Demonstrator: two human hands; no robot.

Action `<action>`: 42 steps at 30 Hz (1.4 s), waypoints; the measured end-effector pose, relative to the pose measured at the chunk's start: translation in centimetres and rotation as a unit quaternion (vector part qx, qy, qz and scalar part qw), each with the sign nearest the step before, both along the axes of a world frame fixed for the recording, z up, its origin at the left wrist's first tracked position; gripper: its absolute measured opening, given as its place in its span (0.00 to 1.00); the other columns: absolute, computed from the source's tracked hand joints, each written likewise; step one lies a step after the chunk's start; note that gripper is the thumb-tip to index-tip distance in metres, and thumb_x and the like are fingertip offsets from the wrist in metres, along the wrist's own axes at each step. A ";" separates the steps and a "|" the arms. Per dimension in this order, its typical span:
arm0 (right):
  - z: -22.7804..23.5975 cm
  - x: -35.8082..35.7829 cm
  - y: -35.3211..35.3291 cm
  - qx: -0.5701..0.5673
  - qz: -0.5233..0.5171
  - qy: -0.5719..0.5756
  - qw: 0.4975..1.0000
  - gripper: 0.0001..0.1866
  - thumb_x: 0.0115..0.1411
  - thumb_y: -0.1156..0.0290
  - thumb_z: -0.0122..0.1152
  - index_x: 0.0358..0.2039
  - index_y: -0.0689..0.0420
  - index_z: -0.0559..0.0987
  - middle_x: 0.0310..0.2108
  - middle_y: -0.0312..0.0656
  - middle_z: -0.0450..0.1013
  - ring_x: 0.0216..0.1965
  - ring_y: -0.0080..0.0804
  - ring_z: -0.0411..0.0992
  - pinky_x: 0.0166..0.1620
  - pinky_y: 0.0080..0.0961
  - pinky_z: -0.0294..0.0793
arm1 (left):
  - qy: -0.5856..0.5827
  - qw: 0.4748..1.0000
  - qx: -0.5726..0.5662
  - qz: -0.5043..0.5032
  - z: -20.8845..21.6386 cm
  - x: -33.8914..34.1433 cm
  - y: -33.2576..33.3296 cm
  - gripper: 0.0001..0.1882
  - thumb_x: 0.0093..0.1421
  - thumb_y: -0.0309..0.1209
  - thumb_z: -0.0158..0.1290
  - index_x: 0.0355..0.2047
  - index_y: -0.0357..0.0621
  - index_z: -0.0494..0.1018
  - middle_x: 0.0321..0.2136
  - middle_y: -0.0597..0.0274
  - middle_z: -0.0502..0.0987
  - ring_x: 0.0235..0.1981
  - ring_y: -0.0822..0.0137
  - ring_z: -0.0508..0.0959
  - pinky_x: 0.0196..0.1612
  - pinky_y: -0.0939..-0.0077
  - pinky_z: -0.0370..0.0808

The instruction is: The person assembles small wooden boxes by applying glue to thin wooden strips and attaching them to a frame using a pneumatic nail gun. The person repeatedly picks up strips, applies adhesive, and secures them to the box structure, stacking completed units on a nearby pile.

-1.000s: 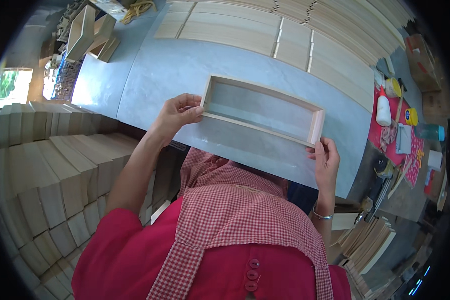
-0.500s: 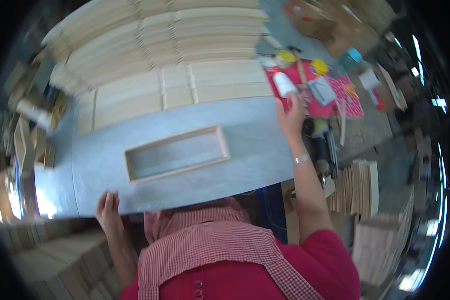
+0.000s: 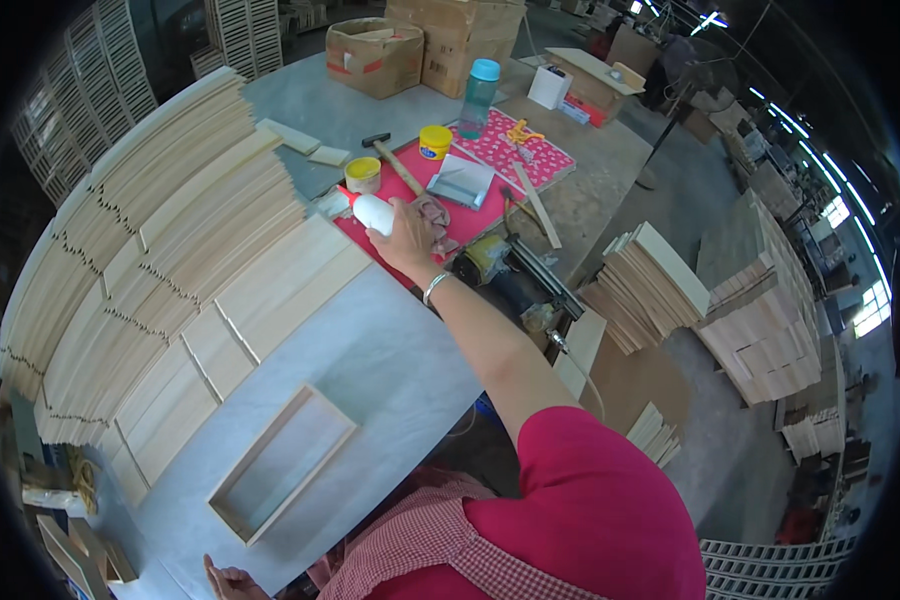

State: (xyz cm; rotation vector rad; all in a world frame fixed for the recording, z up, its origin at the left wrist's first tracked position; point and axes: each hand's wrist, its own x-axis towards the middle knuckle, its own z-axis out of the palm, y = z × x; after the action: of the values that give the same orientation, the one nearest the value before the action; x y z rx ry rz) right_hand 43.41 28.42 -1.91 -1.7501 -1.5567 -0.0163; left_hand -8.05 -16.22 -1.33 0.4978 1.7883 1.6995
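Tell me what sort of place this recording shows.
Most likely a woodworking workshop that builds wooden boxes or trays: stacks of cut wooden slats cover the grey worktable, an assembled wooden frame lies on it, and the right hand grips a white glue bottle.

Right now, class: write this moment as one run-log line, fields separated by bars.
right hand: grips white bottle over red mat | left hand: on table edge | wooden frame: flat, untouched

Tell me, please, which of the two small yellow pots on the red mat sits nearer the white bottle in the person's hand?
The open yellow pot, right beside the white bottle that the right hand grips. The lidded yellow pot stands farther back, near the hammer.
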 end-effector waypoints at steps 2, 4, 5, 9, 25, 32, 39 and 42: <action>1.3 0.2 -0.1 0.051 0.033 0.129 0.990 0.40 0.50 0.58 0.75 0.58 0.62 0.67 0.51 0.56 0.72 0.54 0.54 0.71 0.55 0.46 0.71 | 0.267 0.955 -0.098 -0.082 -0.5 0.2 0.7 0.22 0.64 0.22 0.50 0.59 0.37 0.73 0.21 0.66 0.64 0.21 0.71 0.63 0.28 0.77 0.67; 3.9 -0.9 -1.5 0.100 0.041 0.210 0.972 0.39 0.50 0.59 0.75 0.57 0.63 0.66 0.51 0.56 0.71 0.54 0.52 0.71 0.55 0.43 0.71 | -0.025 0.999 -0.007 -0.022 0.2 0.9 1.7 0.22 0.64 0.22 0.51 0.59 0.37 0.73 0.21 0.68 0.64 0.21 0.70 0.64 0.27 0.75 0.67; 4.9 -1.3 -2.1 0.125 0.043 0.249 0.959 0.39 0.50 0.60 0.76 0.56 0.64 0.66 0.51 0.56 0.71 0.53 0.51 0.72 0.55 0.42 0.72 | -0.173 0.984 0.037 0.007 0.5 1.2 2.2 0.21 0.64 0.22 0.51 0.58 0.37 0.73 0.20 0.69 0.64 0.21 0.70 0.64 0.27 0.74 0.67; 8.0 -3.2 -6.5 0.201 0.119 0.381 0.895 0.36 0.54 0.58 0.75 0.53 0.63 0.66 0.47 0.50 0.70 0.45 0.38 0.74 0.47 0.34 0.76 | -0.042 0.997 0.008 -0.070 -2.1 -0.1 1.2 0.20 0.67 0.30 0.54 0.57 0.37 0.74 0.24 0.62 0.74 0.23 0.65 0.71 0.28 0.65 0.70; 8.0 -18.0 -25.6 -0.093 0.427 0.426 0.792 0.30 0.57 0.60 0.73 0.54 0.60 0.70 0.44 0.41 0.70 0.37 0.27 0.74 0.34 0.22 0.78 | -0.015 0.998 0.005 0.068 1.8 5.4 -1.6 0.14 0.71 0.27 0.49 0.53 0.31 0.74 0.17 0.75 0.61 0.18 0.82 0.58 0.22 0.81 0.56; 6.4 -23.3 -28.1 -0.142 0.538 0.320 0.767 0.33 0.53 0.62 0.76 0.54 0.60 0.69 0.45 0.41 0.69 0.44 0.28 0.72 0.44 0.25 0.77 | 0.189 0.968 -0.117 0.116 -0.1 3.8 -3.4 0.17 0.69 0.37 0.57 0.27 0.37 0.76 0.16 0.70 0.69 0.17 0.81 0.65 0.21 0.80 0.62; 6.0 -25.1 -28.2 -0.152 0.547 0.322 0.757 0.33 0.53 0.62 0.76 0.54 0.60 0.69 0.45 0.41 0.70 0.42 0.28 0.72 0.43 0.25 0.77 | 0.307 0.938 -0.109 0.120 -1.3 3.5 -2.5 0.18 0.68 0.35 0.57 0.25 0.34 0.71 0.21 0.59 0.70 0.21 0.69 0.67 0.26 0.70 0.65; 6.0 -25.5 -28.3 -0.164 0.546 0.317 0.758 0.33 0.54 0.62 0.76 0.54 0.60 0.69 0.44 0.41 0.71 0.41 0.28 0.73 0.43 0.25 0.77 | 0.295 0.939 -0.131 0.116 -1.3 3.2 -2.5 0.18 0.68 0.35 0.58 0.26 0.34 0.71 0.23 0.59 0.71 0.22 0.67 0.67 0.27 0.68 0.65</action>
State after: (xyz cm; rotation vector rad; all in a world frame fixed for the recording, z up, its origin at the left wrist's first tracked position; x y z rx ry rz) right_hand 17.90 0.16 4.04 -0.6466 -1.8323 1.3443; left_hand -4.86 -18.71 -2.62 0.7603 2.5490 1.5184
